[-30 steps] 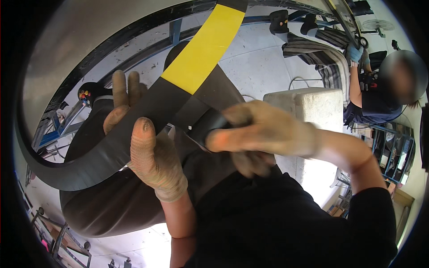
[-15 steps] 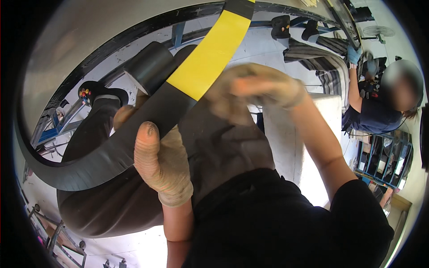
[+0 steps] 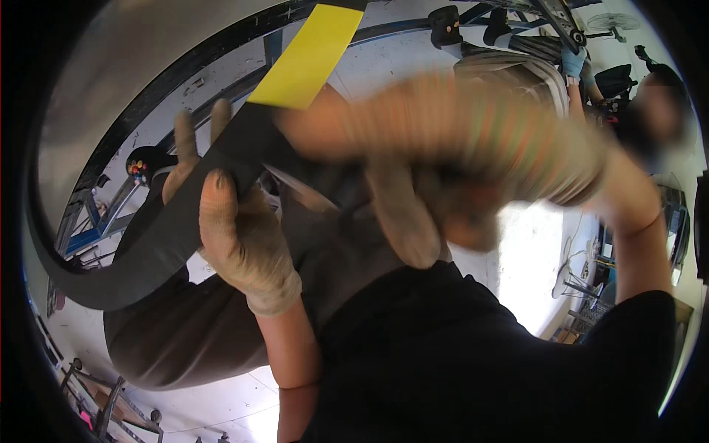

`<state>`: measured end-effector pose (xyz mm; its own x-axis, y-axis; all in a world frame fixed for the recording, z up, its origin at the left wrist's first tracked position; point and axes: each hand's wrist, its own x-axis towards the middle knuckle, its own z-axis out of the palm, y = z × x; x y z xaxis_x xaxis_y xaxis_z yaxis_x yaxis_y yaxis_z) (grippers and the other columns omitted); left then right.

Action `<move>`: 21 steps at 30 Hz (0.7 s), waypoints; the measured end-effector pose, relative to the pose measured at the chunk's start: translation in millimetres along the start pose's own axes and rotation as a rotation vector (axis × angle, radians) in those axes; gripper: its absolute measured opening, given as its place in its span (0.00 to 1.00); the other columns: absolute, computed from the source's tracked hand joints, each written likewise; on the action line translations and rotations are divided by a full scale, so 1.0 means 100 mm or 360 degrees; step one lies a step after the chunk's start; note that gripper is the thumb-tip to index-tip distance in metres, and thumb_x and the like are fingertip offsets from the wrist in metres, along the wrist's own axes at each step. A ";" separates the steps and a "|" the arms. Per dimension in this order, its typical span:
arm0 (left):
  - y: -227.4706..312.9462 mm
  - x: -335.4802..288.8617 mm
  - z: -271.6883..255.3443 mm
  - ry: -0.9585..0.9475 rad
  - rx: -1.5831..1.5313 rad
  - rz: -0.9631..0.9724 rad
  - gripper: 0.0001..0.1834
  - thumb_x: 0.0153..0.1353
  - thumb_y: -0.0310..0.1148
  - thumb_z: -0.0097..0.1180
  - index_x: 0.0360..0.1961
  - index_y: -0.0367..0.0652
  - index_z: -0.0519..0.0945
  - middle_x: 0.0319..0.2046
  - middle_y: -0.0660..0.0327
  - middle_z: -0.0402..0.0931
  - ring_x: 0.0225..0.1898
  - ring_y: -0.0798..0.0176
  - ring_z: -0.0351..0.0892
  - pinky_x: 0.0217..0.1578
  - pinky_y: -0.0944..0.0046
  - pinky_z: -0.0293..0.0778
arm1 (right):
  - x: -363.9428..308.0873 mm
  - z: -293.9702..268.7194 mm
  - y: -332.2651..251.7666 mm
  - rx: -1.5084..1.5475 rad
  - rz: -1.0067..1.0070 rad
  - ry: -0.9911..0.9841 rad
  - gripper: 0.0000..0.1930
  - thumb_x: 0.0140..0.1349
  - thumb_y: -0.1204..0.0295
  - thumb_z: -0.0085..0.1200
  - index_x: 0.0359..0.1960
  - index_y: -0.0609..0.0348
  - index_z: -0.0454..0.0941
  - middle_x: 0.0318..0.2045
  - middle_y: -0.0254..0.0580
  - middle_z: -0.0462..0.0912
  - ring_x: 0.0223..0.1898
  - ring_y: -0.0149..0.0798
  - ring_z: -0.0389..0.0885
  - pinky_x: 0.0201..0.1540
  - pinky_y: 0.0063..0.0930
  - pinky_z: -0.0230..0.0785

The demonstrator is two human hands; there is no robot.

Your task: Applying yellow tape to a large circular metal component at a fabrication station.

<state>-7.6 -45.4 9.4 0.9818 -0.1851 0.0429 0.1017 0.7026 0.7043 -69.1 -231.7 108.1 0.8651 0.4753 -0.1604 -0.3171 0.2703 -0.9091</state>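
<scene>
A grey worktop (image 3: 125, 74) fills the upper left. In front, a long black strip (image 3: 159, 240) curves up to top centre. The right hand (image 3: 473, 140), blurred, overlaps the strip; I cannot tell its grip. The left hand (image 3: 247, 247) pinches the strip, thumb in front, fingers behind. A yellow patch (image 3: 306, 59) spans its upper part.

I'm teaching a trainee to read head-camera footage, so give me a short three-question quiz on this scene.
1. True or false: the gloved left hand has its thumb in front of the dark strip.
2. What colour is the bright section of that strip? A) red B) yellow C) blue
3. Which of the camera wearer's two hands looks more blurred?

Key: 1. True. 2. B. 3. The right hand.
</scene>
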 end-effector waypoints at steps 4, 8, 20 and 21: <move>-0.04 -0.01 -0.09 0.0022 0.0089 0.0051 0.28 0.62 0.35 0.60 0.61 0.44 0.66 0.72 0.40 0.53 0.73 0.39 0.56 0.71 0.41 0.56 | 0.26 -0.29 0.57 -0.0494 0.0646 0.0407 0.34 0.58 0.38 0.59 0.49 0.59 0.84 0.26 0.37 0.86 0.23 0.24 0.80 0.21 0.18 0.64; -0.06 -0.03 -0.13 0.0058 0.0135 -0.0030 0.29 0.62 0.38 0.62 0.62 0.46 0.66 0.71 0.37 0.53 0.74 0.41 0.53 0.72 0.41 0.52 | 0.93 -0.85 1.01 -0.0780 -0.0081 0.0283 0.22 0.63 0.57 0.62 0.51 0.61 0.80 0.36 0.35 0.85 0.35 0.32 0.81 0.37 0.26 0.71; -0.10 -0.02 0.07 0.0193 -0.0100 -0.0099 0.23 0.61 0.32 0.61 0.56 0.41 0.71 0.52 0.56 0.73 0.57 0.62 0.72 0.64 0.54 0.63 | -0.05 -0.72 0.11 0.0097 0.0269 0.0161 0.27 0.74 0.58 0.46 0.64 0.68 0.69 0.42 0.55 0.84 0.35 0.44 0.87 0.40 0.30 0.81; -0.10 -0.02 0.04 0.0150 -0.0096 -0.0085 0.22 0.61 0.31 0.61 0.56 0.41 0.71 0.51 0.57 0.74 0.56 0.62 0.73 0.63 0.55 0.64 | -0.06 -0.56 -0.09 -0.0011 0.0278 0.0255 0.29 0.74 0.57 0.47 0.66 0.68 0.67 0.44 0.57 0.84 0.38 0.46 0.88 0.40 0.29 0.82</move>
<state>-10.8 -55.0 5.3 0.9851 -0.1601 -0.0627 0.1612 0.7338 0.6599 -49.6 -283.5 95.3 0.8480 0.3754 -0.3741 -0.4653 0.1894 -0.8647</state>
